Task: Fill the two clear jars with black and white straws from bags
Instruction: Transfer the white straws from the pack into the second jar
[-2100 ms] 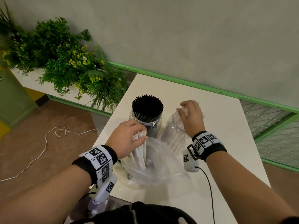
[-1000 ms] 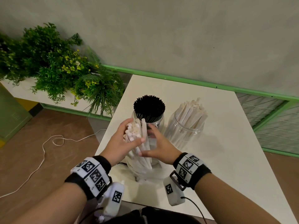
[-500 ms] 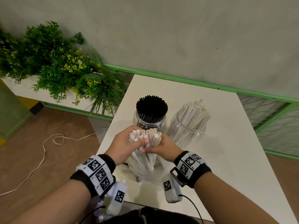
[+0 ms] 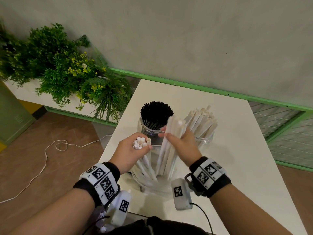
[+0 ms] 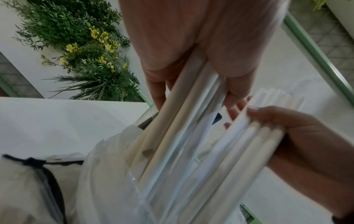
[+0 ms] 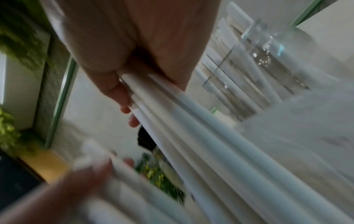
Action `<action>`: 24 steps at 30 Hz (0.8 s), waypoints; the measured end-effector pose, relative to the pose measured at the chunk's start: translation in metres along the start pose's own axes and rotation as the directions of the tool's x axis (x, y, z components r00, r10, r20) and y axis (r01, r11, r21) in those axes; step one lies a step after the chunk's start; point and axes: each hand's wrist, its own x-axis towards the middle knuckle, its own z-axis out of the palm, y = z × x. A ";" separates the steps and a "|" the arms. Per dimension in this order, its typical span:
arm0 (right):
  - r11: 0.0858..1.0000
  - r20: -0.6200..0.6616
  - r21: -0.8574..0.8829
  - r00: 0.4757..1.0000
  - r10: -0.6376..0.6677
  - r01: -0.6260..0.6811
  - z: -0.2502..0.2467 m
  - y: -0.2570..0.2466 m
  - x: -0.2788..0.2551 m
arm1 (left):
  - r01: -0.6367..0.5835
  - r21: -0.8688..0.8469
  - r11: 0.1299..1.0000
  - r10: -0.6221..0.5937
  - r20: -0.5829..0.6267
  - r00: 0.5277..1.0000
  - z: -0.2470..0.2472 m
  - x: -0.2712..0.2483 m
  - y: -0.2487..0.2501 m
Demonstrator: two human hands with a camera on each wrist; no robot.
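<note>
On the white table [image 4: 237,150] stand two clear jars: the left jar [image 4: 142,126] is packed with black straws [image 4: 156,111], the right jar [image 4: 205,139] holds white straws [image 4: 200,119]. In front of them a clear plastic bag [image 4: 152,185] stands open with white straws inside. My left hand [image 4: 144,146] grips one bunch of these straws [image 5: 184,94] by the tops, low over the bag. My right hand [image 4: 167,134] grips a second bunch [image 4: 172,133] lifted higher, its lower ends still in the bag, close to the white-straw jar [image 6: 258,72].
Green plants [image 4: 64,72] in a white planter stand left of the table, with a white cable [image 4: 50,150] on the brown floor. A green rail [image 4: 203,89] runs along the wall behind the table. To the right is a green mesh fence [image 4: 279,129].
The single bundle both hands held has split. My right hand has pulled its share up and to the right, toward the white-straw jar; my left hand stays low, holding the remainder.
</note>
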 end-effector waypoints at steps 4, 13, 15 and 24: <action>0.987 -0.139 0.059 0.980 -0.140 0.149 -0.035 -0.052 0.019 | 0.020 -0.006 1.000 -0.020 -0.011 1.000 -0.002 0.002 -0.001; 0.953 -0.376 -0.099 0.876 -0.302 0.286 -0.089 -0.087 0.058 | 0.010 0.033 0.999 -0.010 0.014 1.000 0.002 0.003 0.000; 0.963 -0.384 -0.126 0.883 -0.269 0.239 -0.088 -0.074 0.063 | 0.012 0.031 0.999 -0.013 0.016 1.000 0.003 0.003 -0.001; 0.986 -0.418 -0.109 0.894 -0.162 0.128 -0.079 -0.009 0.056 | 0.018 0.024 1.000 -0.019 0.041 0.999 0.004 0.002 -0.004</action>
